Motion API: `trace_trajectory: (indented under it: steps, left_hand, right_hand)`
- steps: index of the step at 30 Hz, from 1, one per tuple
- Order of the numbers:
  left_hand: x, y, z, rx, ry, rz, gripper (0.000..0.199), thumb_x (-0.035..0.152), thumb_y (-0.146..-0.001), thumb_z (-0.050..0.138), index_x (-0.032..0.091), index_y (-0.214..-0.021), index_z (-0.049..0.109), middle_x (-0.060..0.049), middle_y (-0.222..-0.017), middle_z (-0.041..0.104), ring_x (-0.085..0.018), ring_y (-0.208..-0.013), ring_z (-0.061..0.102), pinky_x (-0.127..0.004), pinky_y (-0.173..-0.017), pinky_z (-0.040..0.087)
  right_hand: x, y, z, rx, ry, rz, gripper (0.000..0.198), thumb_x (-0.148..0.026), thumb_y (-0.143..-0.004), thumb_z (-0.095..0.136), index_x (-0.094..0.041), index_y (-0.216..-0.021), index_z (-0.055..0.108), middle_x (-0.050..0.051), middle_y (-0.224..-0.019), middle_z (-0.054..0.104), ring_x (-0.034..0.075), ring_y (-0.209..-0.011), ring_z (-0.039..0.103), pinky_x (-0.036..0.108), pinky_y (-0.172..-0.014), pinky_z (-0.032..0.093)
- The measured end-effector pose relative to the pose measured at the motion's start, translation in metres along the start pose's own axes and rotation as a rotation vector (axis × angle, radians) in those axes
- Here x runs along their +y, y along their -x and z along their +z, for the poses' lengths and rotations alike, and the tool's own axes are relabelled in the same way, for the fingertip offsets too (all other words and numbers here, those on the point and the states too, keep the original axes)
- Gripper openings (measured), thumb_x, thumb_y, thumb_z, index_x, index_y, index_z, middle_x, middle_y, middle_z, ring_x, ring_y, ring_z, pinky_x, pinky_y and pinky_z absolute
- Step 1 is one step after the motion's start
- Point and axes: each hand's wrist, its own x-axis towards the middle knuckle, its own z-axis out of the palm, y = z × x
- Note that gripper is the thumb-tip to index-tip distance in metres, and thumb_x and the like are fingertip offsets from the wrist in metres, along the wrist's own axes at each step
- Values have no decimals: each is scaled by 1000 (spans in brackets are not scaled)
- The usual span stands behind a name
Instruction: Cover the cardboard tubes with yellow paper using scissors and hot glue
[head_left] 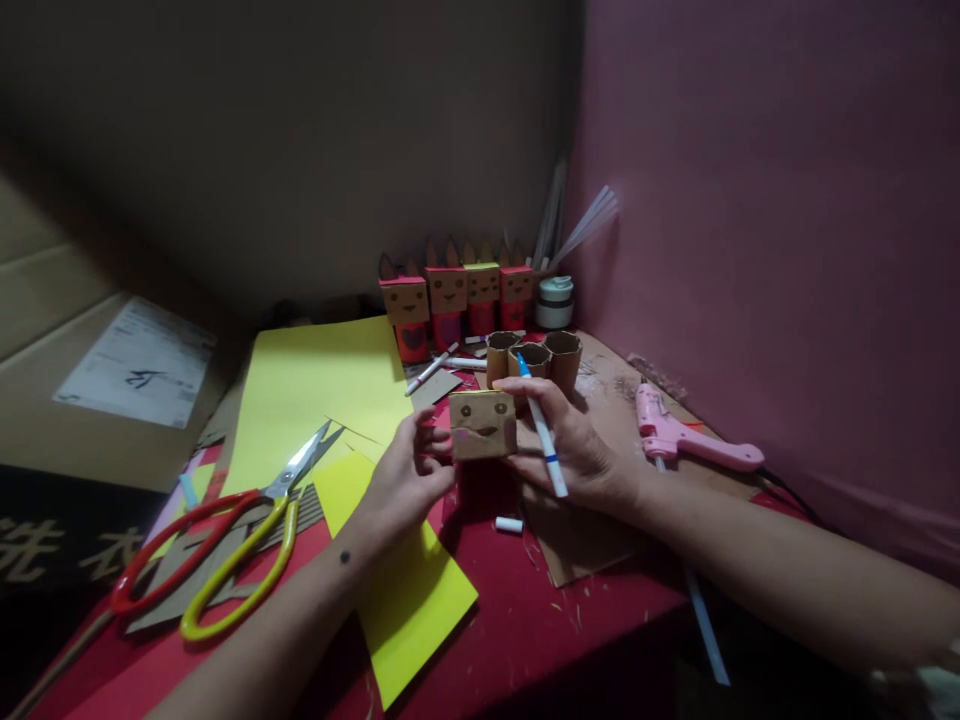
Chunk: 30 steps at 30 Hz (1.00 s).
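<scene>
A small cardboard box (pixel 484 445) with a drawn face and a yellow top edge stands upright between my hands. My right hand (pixel 566 440) grips it by the right side, index finger along its top. That same hand also keeps a white marker (pixel 546 447) with a blue end, slanting across the fingers. My left hand (pixel 412 470) is at the box's left edge, thumb and fingers apart; whether the fingertips touch it I cannot tell. Below the box, a white pen cap (pixel 509 524) lies on the red tabletop (pixel 555 640).
Scissors (pixel 281 485) with red and yellow handles lie at left, on card scraps near yellow sheets (pixel 315 375). Behind are cardboard tubes (pixel 563 360), several box-headed figures (pixel 448 300) and a lidded jar (pixel 555 302). A pink glue gun (pixel 682 440) rests at right beside the wall.
</scene>
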Motion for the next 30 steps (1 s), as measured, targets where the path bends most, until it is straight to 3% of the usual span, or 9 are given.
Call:
trace_trajectory:
  steps: [5,8,10,12,14,16,21,26,30]
  left_hand:
    - [16,-3,-18,214,-124,83,42,24,-67,71,17,-105,56,-3,-92,60,-16,-77,57,-28,-65,47]
    - [35,5,-21,222,-162,147,21,27,-73,69,18,-91,63,2,-75,60,-12,-63,52,-24,-58,43]
    - [44,12,-20,103,-197,174,10,28,-77,66,19,-80,67,4,-62,58,-11,-55,49,-24,-54,41]
    - [47,21,-15,-122,-275,198,12,29,-80,64,19,-76,69,2,-60,60,-12,-55,52,-25,-54,41]
    - [45,28,-7,-364,-393,257,12,29,-82,64,19,-79,70,-1,-69,66,-15,-62,58,-27,-59,45]
    - [36,32,1,-524,-535,357,10,28,-83,63,20,-85,69,-5,-83,68,-17,-71,61,-30,-65,47]
    - [12,35,15,-535,-846,426,14,31,-83,63,21,-92,65,-7,-96,62,-19,-73,61,-32,-62,47]
    - [11,38,17,-579,-918,465,19,27,-93,46,19,-84,61,-7,-94,60,-16,-67,58,-31,-60,45]
    - [9,43,18,-589,-956,617,17,26,-92,45,18,-83,57,-6,-84,59,-15,-60,52,-28,-53,40]
  right_hand:
    - [6,-2,4,59,138,-93,67,-7,-71,61,-31,-130,39,8,-120,53,28,-109,54,50,-92,48]
    - [6,-5,5,50,167,-137,65,-9,-73,61,-30,-130,41,9,-122,53,30,-112,53,52,-96,45]
    - [6,-8,6,43,164,-173,67,-9,-71,63,-29,-131,42,10,-124,53,30,-116,51,52,-101,42]
    - [8,-9,9,23,162,-178,70,-10,-69,64,-31,-132,42,8,-123,54,30,-117,51,52,-102,42]
    - [9,-10,12,-1,159,-148,72,-10,-68,64,-34,-132,42,6,-123,54,29,-115,51,52,-101,43]
    - [10,-10,15,-36,165,-105,73,-7,-67,63,-36,-131,42,6,-125,52,29,-116,50,52,-101,43]
    - [5,-10,13,-98,143,-22,68,-5,-67,61,-35,-126,47,5,-122,54,28,-116,50,50,-101,43]
    - [0,-8,9,-111,112,-80,57,-8,-73,59,-31,-124,50,6,-121,54,28,-113,52,50,-100,43]
    - [-4,-4,11,-138,155,-101,55,-8,-77,56,-31,-127,49,8,-124,52,26,-113,52,47,-96,46]
